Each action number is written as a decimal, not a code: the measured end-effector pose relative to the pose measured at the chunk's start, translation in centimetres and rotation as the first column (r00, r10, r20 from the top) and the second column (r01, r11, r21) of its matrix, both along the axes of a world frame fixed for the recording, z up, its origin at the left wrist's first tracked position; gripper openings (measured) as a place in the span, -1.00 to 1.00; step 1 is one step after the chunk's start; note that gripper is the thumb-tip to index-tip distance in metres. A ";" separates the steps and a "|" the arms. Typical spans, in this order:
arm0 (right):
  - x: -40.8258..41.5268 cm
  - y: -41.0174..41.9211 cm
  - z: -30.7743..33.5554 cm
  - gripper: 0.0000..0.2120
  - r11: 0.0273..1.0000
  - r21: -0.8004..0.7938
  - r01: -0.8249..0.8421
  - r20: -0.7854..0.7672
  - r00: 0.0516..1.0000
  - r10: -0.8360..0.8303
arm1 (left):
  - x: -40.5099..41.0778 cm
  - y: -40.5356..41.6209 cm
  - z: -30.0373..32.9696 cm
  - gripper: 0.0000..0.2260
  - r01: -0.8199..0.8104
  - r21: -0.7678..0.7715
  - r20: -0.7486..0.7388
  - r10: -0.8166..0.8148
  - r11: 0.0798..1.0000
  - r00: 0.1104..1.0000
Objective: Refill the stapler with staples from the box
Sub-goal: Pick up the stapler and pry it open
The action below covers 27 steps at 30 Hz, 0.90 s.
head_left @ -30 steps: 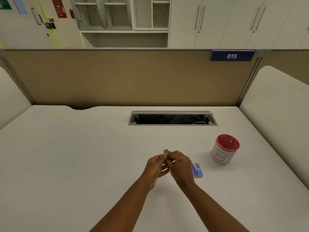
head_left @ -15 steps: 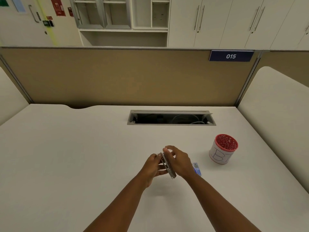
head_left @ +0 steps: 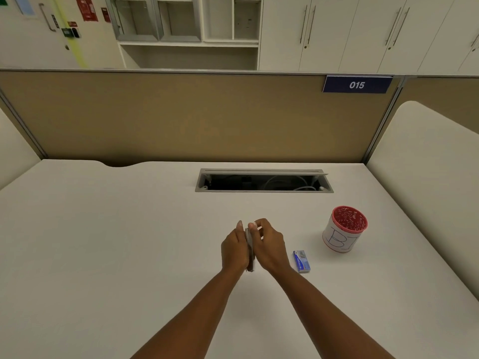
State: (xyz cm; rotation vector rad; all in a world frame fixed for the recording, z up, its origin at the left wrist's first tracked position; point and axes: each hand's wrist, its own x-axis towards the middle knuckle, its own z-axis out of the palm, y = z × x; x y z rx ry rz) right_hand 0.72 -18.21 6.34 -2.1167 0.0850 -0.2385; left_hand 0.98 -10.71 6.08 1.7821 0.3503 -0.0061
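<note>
A slim grey stapler (head_left: 250,251) is pressed between my two palms above the middle of the white desk (head_left: 116,242). It points away from me. My left hand (head_left: 234,248) holds its left side and my right hand (head_left: 269,247) closes on its right side, fingertips meeting at the far end. Most of the stapler is hidden by my hands, so whether it is open cannot be seen. The small blue staple box (head_left: 301,261) lies flat on the desk just right of my right hand, apart from it.
A white cup with a red mesh rim (head_left: 343,229) stands further right. An open cable slot (head_left: 264,181) is cut into the desk behind my hands. A tan partition (head_left: 181,117) closes the back and white dividers flank both sides.
My hands have closed together around the stapler and turned it to point away from me. The right hand has shifted left, uncovering the staple box.
</note>
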 end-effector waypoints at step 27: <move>0.0 0.7 1.8 -0.80 0.987 -0.013 0.158 0.256 0.955 -0.150 | 0.7 -0.7 1.0 -0.58 -0.035 -0.308 -0.003 0.036 0.951 0.999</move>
